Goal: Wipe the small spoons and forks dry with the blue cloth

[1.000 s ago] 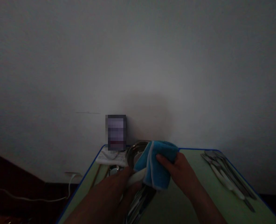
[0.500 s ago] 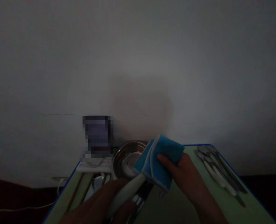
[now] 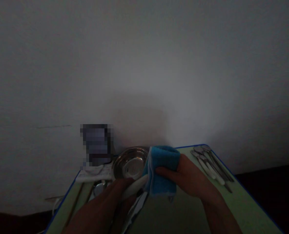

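My left hand [image 3: 105, 203] is closed round the white handle [image 3: 134, 189] of a utensil that points up and to the right. Its far end is hidden in a folded blue cloth [image 3: 165, 170], so I cannot tell its kind. The cloth is gripped by my right hand [image 3: 190, 177], thumb on the near side and fingers behind. Just below the white handle shows a long shiny metal piece [image 3: 136, 209]; whether my left hand also holds it I cannot tell. Behind the cloth stands a round steel bowl [image 3: 120, 164], partly covered by it.
On the right of the green table [image 3: 242, 208] lie several forks and other utensils with white or metal handles [image 3: 214, 170]. At the left are a ladle-like metal piece [image 3: 99, 188], thin sticks [image 3: 75, 203] and a blurred-out upright object [image 3: 97, 144]. A wall rises behind.
The blue cloth has turned more upright and closed further round the utensil's end, my right hand moving with it. The whole view has shifted slightly.
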A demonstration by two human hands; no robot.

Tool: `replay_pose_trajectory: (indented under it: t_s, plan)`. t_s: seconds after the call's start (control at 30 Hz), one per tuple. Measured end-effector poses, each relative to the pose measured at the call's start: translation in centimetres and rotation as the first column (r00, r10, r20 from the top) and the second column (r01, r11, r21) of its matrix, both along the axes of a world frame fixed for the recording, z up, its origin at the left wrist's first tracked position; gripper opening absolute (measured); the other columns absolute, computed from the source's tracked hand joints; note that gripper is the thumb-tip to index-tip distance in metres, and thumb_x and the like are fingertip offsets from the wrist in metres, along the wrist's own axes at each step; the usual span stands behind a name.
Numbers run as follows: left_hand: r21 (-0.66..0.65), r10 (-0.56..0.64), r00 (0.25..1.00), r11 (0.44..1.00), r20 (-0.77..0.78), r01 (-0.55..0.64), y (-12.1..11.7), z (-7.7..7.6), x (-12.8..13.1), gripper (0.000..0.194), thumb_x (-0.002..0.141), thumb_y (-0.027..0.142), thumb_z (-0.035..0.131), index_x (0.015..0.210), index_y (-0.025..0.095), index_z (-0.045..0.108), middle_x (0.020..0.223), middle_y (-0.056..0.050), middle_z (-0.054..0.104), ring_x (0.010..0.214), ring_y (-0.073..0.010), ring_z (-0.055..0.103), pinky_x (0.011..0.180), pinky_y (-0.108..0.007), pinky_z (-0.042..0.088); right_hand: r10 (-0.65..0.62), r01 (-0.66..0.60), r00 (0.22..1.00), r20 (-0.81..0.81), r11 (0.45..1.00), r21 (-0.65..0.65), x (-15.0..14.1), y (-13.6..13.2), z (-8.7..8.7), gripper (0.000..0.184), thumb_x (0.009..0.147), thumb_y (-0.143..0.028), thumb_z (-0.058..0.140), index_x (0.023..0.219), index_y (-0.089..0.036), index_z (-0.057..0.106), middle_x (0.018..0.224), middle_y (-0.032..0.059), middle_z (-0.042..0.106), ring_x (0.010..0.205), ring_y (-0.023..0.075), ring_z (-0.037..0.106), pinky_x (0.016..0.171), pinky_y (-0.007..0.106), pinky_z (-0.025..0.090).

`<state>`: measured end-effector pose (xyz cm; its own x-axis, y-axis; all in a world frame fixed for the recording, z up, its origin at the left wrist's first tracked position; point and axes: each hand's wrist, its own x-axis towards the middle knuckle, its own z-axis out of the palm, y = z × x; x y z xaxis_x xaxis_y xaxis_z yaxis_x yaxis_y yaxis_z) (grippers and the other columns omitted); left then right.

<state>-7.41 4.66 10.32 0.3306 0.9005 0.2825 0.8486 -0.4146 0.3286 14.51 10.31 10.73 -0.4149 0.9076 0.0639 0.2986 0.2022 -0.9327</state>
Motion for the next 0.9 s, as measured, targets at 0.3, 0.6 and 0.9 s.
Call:
replay_pose_trajectory:
  t_s: [0.3, 0.6, 0.9]
  plan:
    - [-0.236, -0.03, 1.0, 0.971, 0.007, 0.031, 0.0, 1.6, 0.1, 0.026, 0.086, 0.035, 0.039, 0.109, 0.026, 0.051, 0.105, -0.003, 0.065, 0.093, -0.0206, 0.062, 0.079, -0.033, 0.051, 0.006, -0.091, 0.917, 0.4, 0.977, 0.195, 1.4, -1.7, 1.4, 0.021, 0.081, -0.033, 0.044, 0.083, -0.018, 0.059, 0.077, 0.0019, 0.061, 0.068, 0.0137, 0.056, 0.062, 0.026, 0.042]
    - [-0.218, -0.114, 0.993, 0.969, 0.017, 0.115, -0.6, 2.8, 1.5, 0.02, 0.088, 0.034, 0.037, 0.102, 0.028, 0.05, 0.094, -0.001, 0.066, 0.082, -0.0182, 0.064, 0.068, -0.028, 0.052, 0.106, -0.141, 0.913, 0.393, 0.988, 0.063, 3.2, -2.0, 2.5, 0.019, 0.071, -0.03, 0.058, 0.087, -0.02, 0.061, 0.078, -0.0007, 0.065, 0.071, 0.0147, 0.059, 0.06, 0.023, 0.043]
    - [-0.113, -0.02, 0.999, 0.993, 0.028, 0.023, -0.9, 3.5, 2.5, 0.024, 0.082, 0.047, 0.043, 0.092, 0.03, 0.057, 0.079, 0.002, 0.071, 0.063, -0.0176, 0.067, 0.052, -0.023, 0.053, 0.033, -0.043, 0.996, 0.084, 0.992, 0.12, 2.1, -2.2, 2.9, 0.025, 0.072, -0.042, 0.058, 0.088, -0.023, 0.063, 0.079, -0.0036, 0.067, 0.071, 0.0139, 0.061, 0.06, 0.023, 0.046]
